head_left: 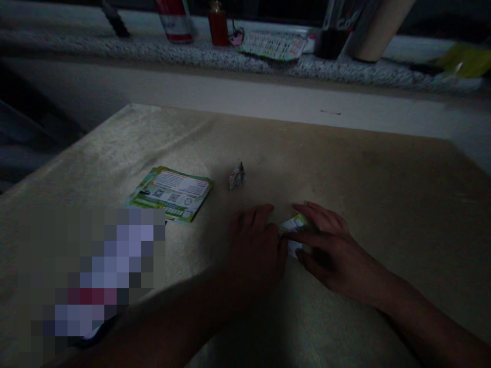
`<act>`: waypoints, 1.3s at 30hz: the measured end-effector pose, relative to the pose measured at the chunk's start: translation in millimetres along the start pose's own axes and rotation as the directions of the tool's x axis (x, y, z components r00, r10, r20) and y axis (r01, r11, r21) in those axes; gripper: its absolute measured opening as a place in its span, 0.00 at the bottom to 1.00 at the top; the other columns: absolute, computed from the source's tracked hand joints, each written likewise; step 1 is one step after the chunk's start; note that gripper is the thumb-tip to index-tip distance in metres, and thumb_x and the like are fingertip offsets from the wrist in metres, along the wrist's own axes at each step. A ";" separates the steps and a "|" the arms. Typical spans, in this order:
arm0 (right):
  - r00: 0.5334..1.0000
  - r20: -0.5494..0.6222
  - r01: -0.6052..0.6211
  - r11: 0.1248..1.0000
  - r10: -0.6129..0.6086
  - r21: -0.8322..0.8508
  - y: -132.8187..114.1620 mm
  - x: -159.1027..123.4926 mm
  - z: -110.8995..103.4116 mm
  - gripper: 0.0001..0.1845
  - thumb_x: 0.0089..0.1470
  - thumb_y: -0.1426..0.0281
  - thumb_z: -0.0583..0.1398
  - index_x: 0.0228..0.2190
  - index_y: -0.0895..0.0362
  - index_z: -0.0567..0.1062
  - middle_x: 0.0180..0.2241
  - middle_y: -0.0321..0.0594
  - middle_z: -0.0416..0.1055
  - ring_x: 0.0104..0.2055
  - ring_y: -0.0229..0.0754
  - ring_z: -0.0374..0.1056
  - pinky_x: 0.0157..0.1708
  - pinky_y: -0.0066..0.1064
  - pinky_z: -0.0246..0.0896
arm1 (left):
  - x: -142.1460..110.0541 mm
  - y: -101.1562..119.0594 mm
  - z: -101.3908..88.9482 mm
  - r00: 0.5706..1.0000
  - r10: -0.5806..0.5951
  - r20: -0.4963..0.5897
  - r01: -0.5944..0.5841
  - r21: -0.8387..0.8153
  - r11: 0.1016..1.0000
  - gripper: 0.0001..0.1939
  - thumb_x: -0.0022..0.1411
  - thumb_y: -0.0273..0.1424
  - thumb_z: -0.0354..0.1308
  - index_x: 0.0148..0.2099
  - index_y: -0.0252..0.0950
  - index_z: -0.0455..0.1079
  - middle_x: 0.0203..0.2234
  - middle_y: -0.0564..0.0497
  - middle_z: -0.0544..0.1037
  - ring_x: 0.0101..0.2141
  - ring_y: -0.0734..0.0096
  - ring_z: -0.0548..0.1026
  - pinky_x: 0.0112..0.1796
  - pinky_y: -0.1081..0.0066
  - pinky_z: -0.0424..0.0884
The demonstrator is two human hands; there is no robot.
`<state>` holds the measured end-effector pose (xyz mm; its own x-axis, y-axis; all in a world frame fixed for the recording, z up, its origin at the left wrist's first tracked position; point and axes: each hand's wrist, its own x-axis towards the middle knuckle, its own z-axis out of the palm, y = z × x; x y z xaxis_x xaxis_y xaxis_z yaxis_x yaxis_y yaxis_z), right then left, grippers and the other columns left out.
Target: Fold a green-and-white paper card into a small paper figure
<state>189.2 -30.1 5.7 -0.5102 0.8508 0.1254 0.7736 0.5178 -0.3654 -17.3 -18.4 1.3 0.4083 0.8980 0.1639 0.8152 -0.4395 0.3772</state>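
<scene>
A small piece of printed paper, green and white, lies on the table between my two hands. My left hand rests over its left side, fingers bent and thumb side against it; part of the grip is hidden. From the right, my right hand has its index finger and thumb on the paper, with the other fingers along its far edge. Just beyond my left hand stands a small folded paper piece. A stack of green printed leaflets lies farther left.
A pixelated, bright object lies on the table beside my left forearm. On the speckled windowsill behind stand a red-labelled container, a small red bottle, a dark bottle and a pale cylinder.
</scene>
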 end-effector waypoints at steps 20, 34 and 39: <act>0.999 0.022 -0.029 0.999 0.029 0.021 -2.7 -1.7 -1.8 0.28 0.55 0.76 0.61 0.55 0.44 0.77 0.69 0.41 0.56 0.71 0.60 0.47 0.64 0.61 0.50 | -4.7 -2.6 -11.7 0.970 0.222 0.104 -0.234 0.124 0.964 0.13 0.68 0.29 0.52 0.50 0.33 0.75 0.56 0.39 0.76 0.55 0.47 0.72 0.55 0.42 0.64; 0.999 0.028 -0.040 0.998 0.039 0.048 -6.6 -0.4 -6.1 0.25 0.60 0.78 0.56 0.53 0.47 0.79 0.68 0.43 0.58 0.71 0.59 0.48 0.65 0.60 0.49 | -4.2 8.0 -3.3 0.983 0.183 0.035 -0.186 0.161 0.969 0.17 0.70 0.37 0.52 0.51 0.31 0.73 0.54 0.37 0.76 0.53 0.47 0.72 0.52 0.41 0.66; 1.000 0.013 -0.026 0.999 0.025 0.043 -4.3 -1.8 -4.2 0.25 0.59 0.78 0.56 0.54 0.46 0.78 0.68 0.43 0.58 0.71 0.59 0.48 0.65 0.60 0.49 | -3.0 14.8 -3.4 0.990 0.131 0.042 -0.137 0.201 0.970 0.22 0.68 0.43 0.55 0.51 0.28 0.74 0.53 0.34 0.76 0.51 0.43 0.72 0.51 0.38 0.66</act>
<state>188.4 -33.4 10.9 -0.4953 0.8624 0.1045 0.7695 0.4914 -0.4080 -7.9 -27.5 9.5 0.5288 0.8309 0.1734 0.8173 -0.5535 0.1601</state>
